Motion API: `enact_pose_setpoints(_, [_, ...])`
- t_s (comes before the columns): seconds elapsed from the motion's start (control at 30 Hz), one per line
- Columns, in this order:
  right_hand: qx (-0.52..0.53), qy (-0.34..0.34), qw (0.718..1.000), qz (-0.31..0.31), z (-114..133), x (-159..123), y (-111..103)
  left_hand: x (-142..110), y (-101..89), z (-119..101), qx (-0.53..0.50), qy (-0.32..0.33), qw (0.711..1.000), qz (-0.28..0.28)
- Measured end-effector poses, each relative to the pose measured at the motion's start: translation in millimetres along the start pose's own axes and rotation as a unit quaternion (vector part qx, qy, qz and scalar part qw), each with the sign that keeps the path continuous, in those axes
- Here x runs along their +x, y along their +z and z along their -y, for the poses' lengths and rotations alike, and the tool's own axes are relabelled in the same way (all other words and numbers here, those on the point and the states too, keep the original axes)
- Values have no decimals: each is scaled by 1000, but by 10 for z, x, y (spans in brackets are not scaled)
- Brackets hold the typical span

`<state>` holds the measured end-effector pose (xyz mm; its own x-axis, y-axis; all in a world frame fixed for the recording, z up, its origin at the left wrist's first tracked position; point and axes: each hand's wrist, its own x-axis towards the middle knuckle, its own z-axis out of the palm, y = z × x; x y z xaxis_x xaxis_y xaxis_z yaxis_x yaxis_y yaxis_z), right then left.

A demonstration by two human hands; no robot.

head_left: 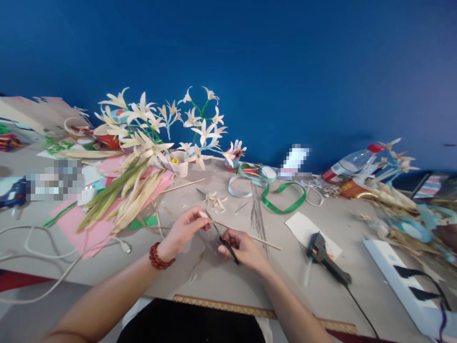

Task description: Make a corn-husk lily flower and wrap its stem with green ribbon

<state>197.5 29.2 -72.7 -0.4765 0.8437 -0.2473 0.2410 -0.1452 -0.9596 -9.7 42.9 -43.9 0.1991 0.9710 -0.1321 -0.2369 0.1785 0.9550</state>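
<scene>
My right hand [238,245] grips black-handled scissors [228,248], with the blades pointing up and left toward my other hand. My left hand [189,227], with a red bead bracelet [159,256] at the wrist, is closed in a pinch on a small pale piece [204,216]. It looks like a bit of dried husk, mostly covered by the fingers. The scissor tips are right beside this piece; whether they touch it I cannot tell. Behind the hands lies a loose cream husk flower [215,201]. A thin wooden stick [264,242] passes behind my right hand.
Husk flowers [203,131] stand in pots at the back. Dried husks [139,200] lie on pink paper [67,221] at left. Green ribbon [285,209] and wires [257,214] lie centre-right. A glue gun [326,259] and a power strip [392,281] are at right.
</scene>
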Motion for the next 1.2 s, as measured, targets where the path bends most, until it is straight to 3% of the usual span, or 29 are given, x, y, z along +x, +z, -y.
enact_pose_setpoints(0.3, [27, 9, 999, 29, -19, -14, -26, 7, -25, 9, 20, 5, 1000, 8])
enact_pose_setpoints(1.2, [30, 5, 999, 34, 4, -46, -64, 17, -42, 14, -20, -6, 1000, 10])
